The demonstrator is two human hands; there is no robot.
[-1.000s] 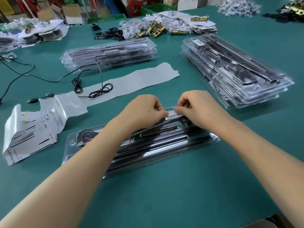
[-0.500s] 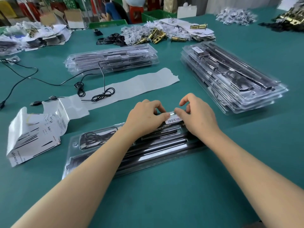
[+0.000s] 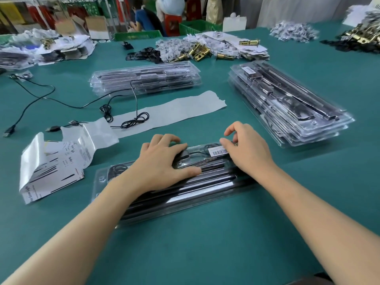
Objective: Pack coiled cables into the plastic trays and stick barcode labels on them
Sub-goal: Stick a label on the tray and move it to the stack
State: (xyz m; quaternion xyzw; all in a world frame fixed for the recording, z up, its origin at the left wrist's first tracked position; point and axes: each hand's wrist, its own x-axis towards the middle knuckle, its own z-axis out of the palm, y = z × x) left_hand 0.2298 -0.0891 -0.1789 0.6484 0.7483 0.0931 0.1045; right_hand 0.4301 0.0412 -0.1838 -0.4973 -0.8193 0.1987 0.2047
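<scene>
Centre frame, I see the left hand (image 3: 162,161) flat, fingers spread, on the plastic tray (image 3: 99,182) — right hand (image 3: 248,151) loosely curled, gripping nothing, thumb touching the barcode label (image 3: 218,151).

1. The left hand (image 3: 162,161) lies flat on the plastic tray (image 3: 195,195), fingers spread.
2. The right hand (image 3: 247,154) touches the right end of the barcode label (image 3: 218,151) on the tray.
3. A coiled cable (image 3: 135,120) lies on a paper strip (image 3: 181,109) behind.
</scene>
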